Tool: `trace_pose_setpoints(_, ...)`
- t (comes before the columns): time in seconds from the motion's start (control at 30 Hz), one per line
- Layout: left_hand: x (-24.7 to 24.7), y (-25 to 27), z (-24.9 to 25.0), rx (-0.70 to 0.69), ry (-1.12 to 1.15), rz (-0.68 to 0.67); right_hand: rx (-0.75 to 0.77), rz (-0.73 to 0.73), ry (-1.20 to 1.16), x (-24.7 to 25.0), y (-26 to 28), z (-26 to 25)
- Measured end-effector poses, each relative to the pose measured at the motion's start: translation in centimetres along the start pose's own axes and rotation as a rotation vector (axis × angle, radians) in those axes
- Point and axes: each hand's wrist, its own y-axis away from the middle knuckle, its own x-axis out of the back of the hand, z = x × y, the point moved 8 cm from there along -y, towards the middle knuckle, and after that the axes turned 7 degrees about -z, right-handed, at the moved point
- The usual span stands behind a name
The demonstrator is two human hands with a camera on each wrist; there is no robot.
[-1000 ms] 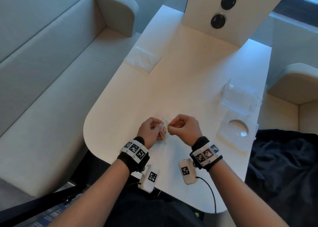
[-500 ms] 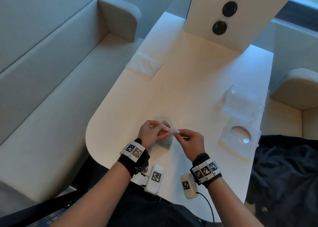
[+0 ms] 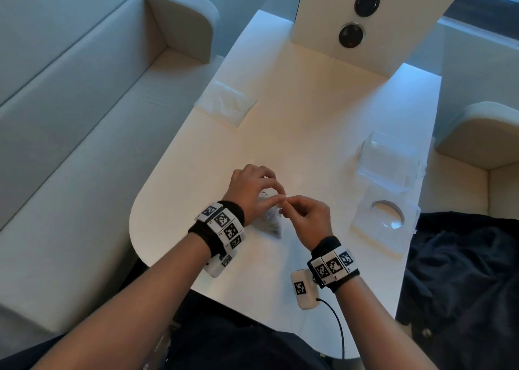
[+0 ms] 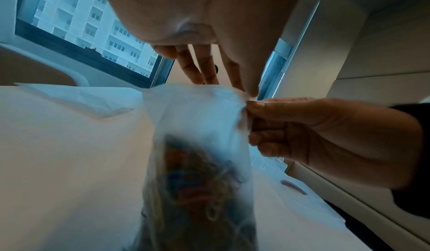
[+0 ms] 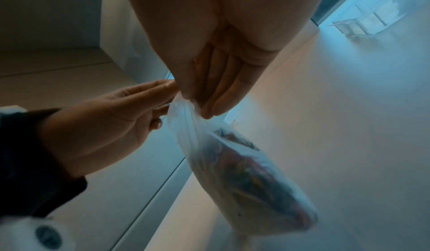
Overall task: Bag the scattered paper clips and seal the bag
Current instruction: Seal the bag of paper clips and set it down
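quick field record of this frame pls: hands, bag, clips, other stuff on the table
left hand: pinches bag top
right hand: pinches bag top at one corner
bag: translucent plastic, hangs from both hands just above the table
paper clips: coloured, inside bag, bunched at the bottom
seal: cannot tell if closed
clear plastic box: on table, far right
lid with round hole: nearer than the box

Blurred paper clips (image 4: pixel 200 185) inside the bag (image 4: pixel 197 108), its bottom cut off at six o'clock.
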Motion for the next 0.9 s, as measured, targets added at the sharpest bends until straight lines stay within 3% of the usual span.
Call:
trace_pose_setpoints(0.17,-1.0,-1.2,0.6,-0.139,-0.074,-0.087,0.042,0.043,0.023,0.4,-0.2,0.1)
trace_pose_setpoints(0.33,-1.1,-1.5,0.6,-0.158,-0.144,-0.076,0.008,0.103,0.016,0.8,-0.8,0.6)
trace_pose_setpoints(0.5,0.3,-1.2,-4.6,-0.025,-0.194,-0.083,-0.098,0.193,-0.067,2.6,-1.5,2.6)
trace_pose_setpoints(0.67,0.1,-3.0,-8.9,0.085,-0.145,-0.192,-0.297,0.08,-0.182,0.8,-3.8,6.8)
trace_pose_setpoints(0.8,-0.6,-6.4,-12.9,0.287,-0.281,-0.298,-0.542,0.028,-0.329,-2.7,-7.1,8.4)
trace_pose_setpoints(0.9,-1.4,-8.3,-15.2,0.358,-0.312,-0.273,-0.584,-0.015,-0.319,-2.1,-9.3,9.0)
